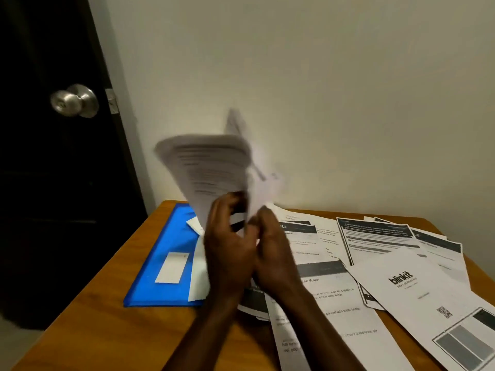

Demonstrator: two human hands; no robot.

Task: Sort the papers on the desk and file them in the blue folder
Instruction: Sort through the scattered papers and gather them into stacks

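A bundle of printed papers (209,167) stands upright above the desk, blurred by motion. My left hand (227,245) grips its lower edge, fingers curled round the sheets. My right hand (273,250) holds the same bundle from the right side, close against the left hand. The blue folder (166,253) lies flat on the left part of the desk with a white label on its cover; a few white sheets overlap its right edge. Several loose printed sheets (396,279) are spread over the right half of the desk, one printed "blinkit".
The wooden desk (101,330) stands against a pale wall (321,76). A dark door with a round metal knob (75,100) is at the left. The desk's near left corner shows bare wood.
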